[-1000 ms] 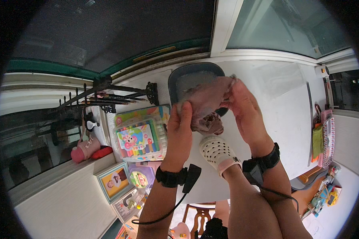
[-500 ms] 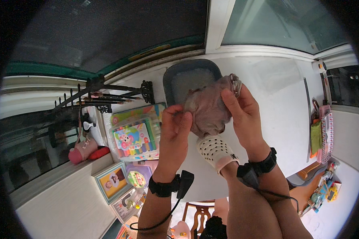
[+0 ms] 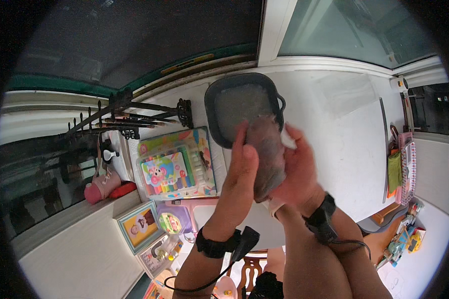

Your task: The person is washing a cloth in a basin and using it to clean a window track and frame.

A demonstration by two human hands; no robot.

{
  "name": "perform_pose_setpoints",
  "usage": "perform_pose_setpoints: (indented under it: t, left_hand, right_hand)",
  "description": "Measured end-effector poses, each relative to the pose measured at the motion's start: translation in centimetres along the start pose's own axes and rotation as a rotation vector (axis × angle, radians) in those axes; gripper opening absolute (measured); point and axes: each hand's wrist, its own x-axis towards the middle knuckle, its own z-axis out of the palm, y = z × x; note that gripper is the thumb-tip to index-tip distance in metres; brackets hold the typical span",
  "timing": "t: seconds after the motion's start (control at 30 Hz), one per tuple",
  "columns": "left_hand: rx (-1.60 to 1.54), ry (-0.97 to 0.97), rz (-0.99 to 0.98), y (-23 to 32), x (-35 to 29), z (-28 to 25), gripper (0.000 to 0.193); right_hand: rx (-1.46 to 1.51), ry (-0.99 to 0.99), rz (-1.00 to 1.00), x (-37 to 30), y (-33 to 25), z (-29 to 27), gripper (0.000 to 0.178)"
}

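Observation:
A wet-looking greyish-mauve cloth is bunched into a long bundle between my two hands. My left hand grips it from the left, thumb up. My right hand, smeared by motion, presses on it from the right. Just beyond, a dark grey square basin with a side handle holds cloudy water; the cloth's far end overlaps its near rim. Below the cloth a pale clog on a foot is almost wholly hidden by the cloth and my right hand.
A white table lies under everything. To the left are a marker set, a black brush rack with hanging brushes, a photo frame and a pink bag. Books and a pink case stand at the right edge.
The cloth was spread between both hands over the basin's near side; now it is bunched lengthwise and nearer me. My hands have come closer together, uncovering the basin's handle and covering the clog.

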Motion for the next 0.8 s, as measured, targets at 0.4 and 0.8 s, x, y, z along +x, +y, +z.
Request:
perform_pose_setpoints:
  t: [0.4, 0.8]
  left_hand:
    - [0.024, 0.211, -0.007, -1.5, 0.4, 1.6, 0.041]
    - [-0.501, 0.228, 0.038, -0.7, 0.6, 0.0, 0.047]
  right_hand:
    - [-0.628, 0.156, -0.284, 0.6, 3.0, -3.8, 0.034]
    - [-1.142, 0.146, -0.460, 0.9, 0.9, -2.9, 0.050]
